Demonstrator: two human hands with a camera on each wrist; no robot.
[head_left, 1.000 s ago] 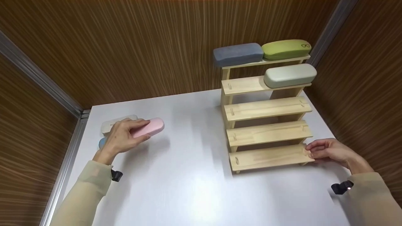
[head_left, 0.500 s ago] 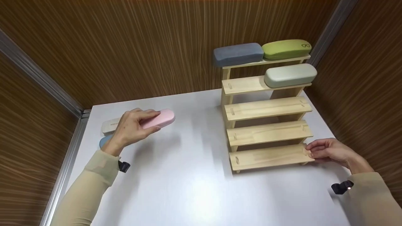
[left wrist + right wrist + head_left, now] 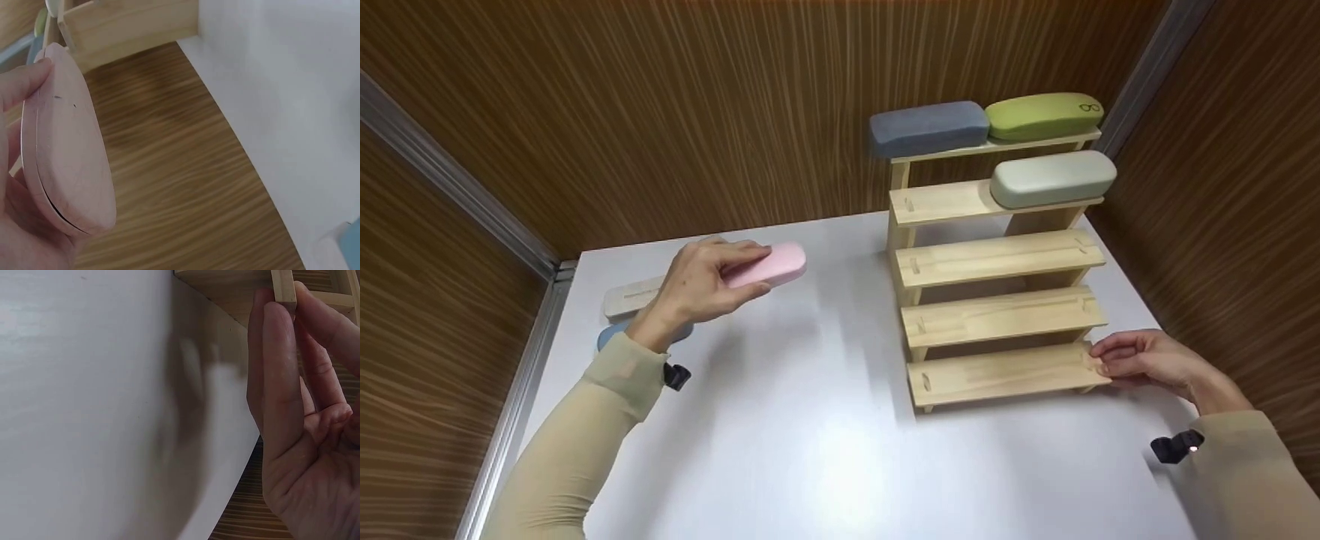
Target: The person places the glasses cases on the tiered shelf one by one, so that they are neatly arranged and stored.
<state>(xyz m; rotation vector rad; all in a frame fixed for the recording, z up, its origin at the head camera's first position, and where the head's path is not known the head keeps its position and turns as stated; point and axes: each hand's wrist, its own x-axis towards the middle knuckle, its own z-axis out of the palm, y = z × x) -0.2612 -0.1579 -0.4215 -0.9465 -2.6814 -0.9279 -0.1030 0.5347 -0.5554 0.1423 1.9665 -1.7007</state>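
My left hand (image 3: pixel 701 283) grips a pink glasses case (image 3: pixel 777 264) above the table, thumb on one side and fingers on the other. In the left wrist view the closed pink case (image 3: pixel 76 152) shows a thin seam along its edge. At the right, my right hand (image 3: pixel 1162 367) pinches the end of the lowest step of a wooden tiered rack (image 3: pixel 1005 373). The right wrist view shows the fingers (image 3: pixel 279 354) on both sides of that board end (image 3: pixel 284 289).
A blue-grey case (image 3: pixel 930 129) and a lime green case (image 3: pixel 1044 117) sit on the top tier. Below them is a pale green case (image 3: pixel 1054 180). A white case (image 3: pixel 631 298) and a blue case (image 3: pixel 682 332), partly hidden, lie at the table's left. Wood-grain walls enclose the table.
My left hand has carried the pink case to the right and toward the back, uncovering more of the white and blue cases. The right hand has stayed on the rack.
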